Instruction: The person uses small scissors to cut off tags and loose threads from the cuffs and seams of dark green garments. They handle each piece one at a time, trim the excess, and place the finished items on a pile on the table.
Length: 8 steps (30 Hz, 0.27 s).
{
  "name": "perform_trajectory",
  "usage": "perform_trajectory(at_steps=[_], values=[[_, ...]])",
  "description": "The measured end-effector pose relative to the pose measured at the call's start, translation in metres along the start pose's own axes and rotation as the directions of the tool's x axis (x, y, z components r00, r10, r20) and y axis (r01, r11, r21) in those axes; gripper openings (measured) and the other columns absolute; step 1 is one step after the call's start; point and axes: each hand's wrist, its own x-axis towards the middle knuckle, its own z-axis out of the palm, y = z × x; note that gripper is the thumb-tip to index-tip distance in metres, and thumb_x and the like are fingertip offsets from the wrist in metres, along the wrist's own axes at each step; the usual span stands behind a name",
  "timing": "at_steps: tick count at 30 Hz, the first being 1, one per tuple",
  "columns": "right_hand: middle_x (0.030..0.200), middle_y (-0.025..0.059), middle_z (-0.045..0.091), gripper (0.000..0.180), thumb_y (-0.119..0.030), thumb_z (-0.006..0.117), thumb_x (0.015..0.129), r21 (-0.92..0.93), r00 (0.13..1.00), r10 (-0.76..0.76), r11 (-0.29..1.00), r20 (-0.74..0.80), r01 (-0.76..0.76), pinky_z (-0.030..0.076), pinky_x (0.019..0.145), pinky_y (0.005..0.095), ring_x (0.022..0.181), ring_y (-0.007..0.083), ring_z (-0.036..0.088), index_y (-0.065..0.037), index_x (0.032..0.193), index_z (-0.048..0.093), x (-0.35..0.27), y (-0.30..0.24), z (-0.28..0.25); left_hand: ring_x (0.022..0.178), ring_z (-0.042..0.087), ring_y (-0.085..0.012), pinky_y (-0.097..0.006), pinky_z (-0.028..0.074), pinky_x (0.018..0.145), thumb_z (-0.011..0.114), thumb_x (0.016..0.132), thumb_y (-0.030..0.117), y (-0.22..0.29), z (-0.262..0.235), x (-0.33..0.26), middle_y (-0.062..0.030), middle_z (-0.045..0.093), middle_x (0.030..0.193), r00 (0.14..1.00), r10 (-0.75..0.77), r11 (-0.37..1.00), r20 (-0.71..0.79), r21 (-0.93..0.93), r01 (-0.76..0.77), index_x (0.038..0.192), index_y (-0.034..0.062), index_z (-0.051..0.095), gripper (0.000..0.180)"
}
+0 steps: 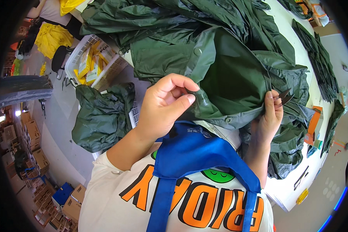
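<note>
A dark green waterproof garment [236, 73] is spread in front of me, its opening gaping toward me. Snap buttons show along its edge. My left hand [164, 102] pinches the left side of that edge between thumb and forefinger, beside a small clear patch [203, 101]. At the opening's right side, my right hand [271, 112] is closed on the edge. Two dark pointed blades [285, 96], like those of thread snips, stick out past its fingers; their handle is hidden.
More green garments [154, 19] are heaped across the white table [276, 191]. To the left, a white plastic basket [75, 58] holds yellow packets. A green bundle [102, 116] lies nearer me. An orange box [315, 123] stands at right. Another person [54, 13] is at far left.
</note>
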Motion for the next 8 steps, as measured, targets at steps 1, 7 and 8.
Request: perform_trajectory(at_steps=[1,7,8], values=[[0.081,-0.0021,0.058,0.007,-0.008,0.054,0.089,0.01,0.999,0.043,0.999,-0.019,-0.043,0.041,0.071,0.0191,0.073,0.0052,0.051,-0.003,0.091,0.058,0.001,-0.003,-0.005,0.09,0.054,-0.0109,-0.023,0.043,0.078,0.052,0.083,-0.005,0.001,0.002,0.001,-0.0069,0.055,0.101,0.997,-0.012,0.998,0.074,-0.057,0.016,0.108,0.0017,0.051,0.026],[0.113,0.0141,0.056,0.029,-0.01,0.044,0.091,-0.46,0.839,-0.377,0.87,-0.393,0.175,0.043,0.091,0.0403,0.103,0.0242,0.054,0.005,0.115,0.052,0.046,-0.122,-0.244,0.118,0.041,-0.0251,-0.035,0.042,0.09,0.063,0.076,0.008,-0.03,-0.063,0.012,-0.0153,0.036,0.134,0.987,-0.056,0.822,-0.153,0.553,0.133,0.135,0.0062,0.027,0.069],[0.113,0.0141,0.056,0.029,-0.01,0.044,0.091,-0.454,0.838,-0.374,0.873,-0.397,0.175,0.043,0.091,0.0403,0.103,0.0242,0.054,0.005,0.115,0.052,0.047,-0.119,-0.248,0.12,0.039,-0.0266,-0.038,0.04,0.092,0.065,0.075,0.01,-0.057,-0.095,0.014,-0.0163,0.036,0.133,0.924,-0.055,0.767,-0.379,0.576,0.283,0.136,0.0065,0.026,0.072]])
